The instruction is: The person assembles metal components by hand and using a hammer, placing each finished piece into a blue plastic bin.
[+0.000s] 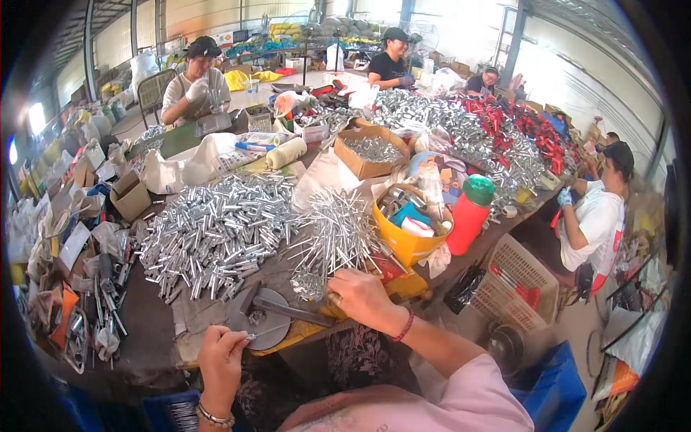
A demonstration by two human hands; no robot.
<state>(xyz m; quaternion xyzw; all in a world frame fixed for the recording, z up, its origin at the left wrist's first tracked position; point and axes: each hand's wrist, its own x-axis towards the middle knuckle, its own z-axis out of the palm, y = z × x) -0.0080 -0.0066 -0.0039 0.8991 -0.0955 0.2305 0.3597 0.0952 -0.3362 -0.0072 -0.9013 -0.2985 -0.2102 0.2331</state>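
Note:
My left hand is closed in a pinch on a thin metal rod, which extends over a round grey metal disc. Across that disc lies a hammer, its head toward the left. My right hand is closed, fingertips together, beside a heap of long thin metal rods. Whatever its fingers hold, if anything, is hidden. Small metal pieces lie just left of those fingers. A large pile of short silver metal tubes spreads beyond the hammer.
A yellow bucket of mixed items and a red bottle with green lid stand to the right. Behind is a cardboard box of small metal parts. A plastic crate sits lower right. Several other people work around the table.

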